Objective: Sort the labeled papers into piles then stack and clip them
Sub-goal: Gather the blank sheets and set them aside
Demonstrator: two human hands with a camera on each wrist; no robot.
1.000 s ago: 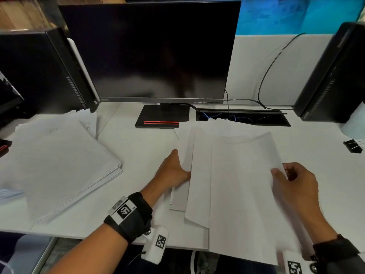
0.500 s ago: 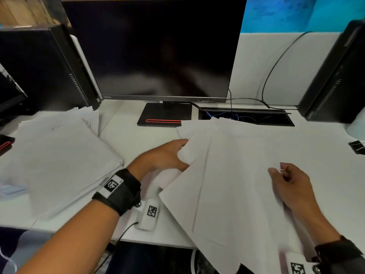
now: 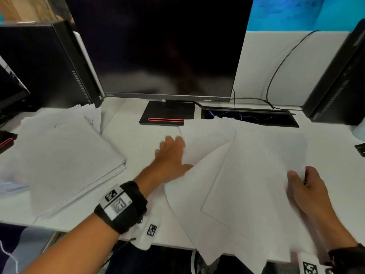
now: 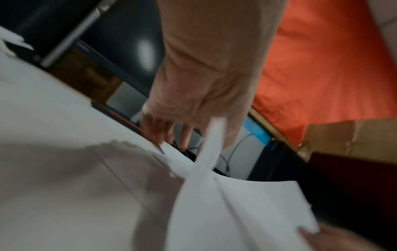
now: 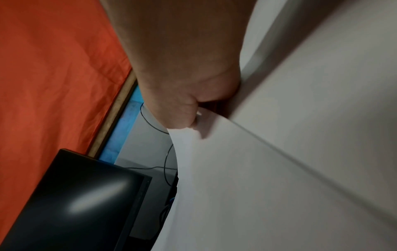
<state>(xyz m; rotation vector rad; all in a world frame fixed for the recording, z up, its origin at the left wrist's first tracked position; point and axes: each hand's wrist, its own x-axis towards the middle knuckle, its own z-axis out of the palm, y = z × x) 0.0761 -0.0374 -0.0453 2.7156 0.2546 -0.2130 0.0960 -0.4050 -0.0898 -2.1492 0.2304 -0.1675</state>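
Several loose white sheets [image 3: 246,184] lie fanned and skewed on the white desk [image 3: 138,139], their near corners hanging over the front edge. My right hand [image 3: 296,178] pinches their right edge, thumb on top; the right wrist view shows that thumb pressed on the paper [image 5: 279,186]. My left hand [image 3: 173,151] lies at the fan's left edge with fingers straight and spread, its thumb against a sheet. In the blurred left wrist view the left hand [image 4: 171,134] reaches past a raised sheet edge [image 4: 211,146]. Any labels are unreadable.
A thick pile of papers [image 3: 59,161] covers the desk's left side. A black binder clip [image 3: 360,148] sits at the far right edge. Behind stand a monitor [image 3: 162,48] on its base [image 3: 166,113], an open cable slot [image 3: 248,117] and two black towers [image 3: 39,64] [image 3: 339,80].
The sheets have swung from a tidy upright fan into a wider, skewed spread. My left hand slid forward along their left edge and straightened its fingers. The right hand kept its pinch.
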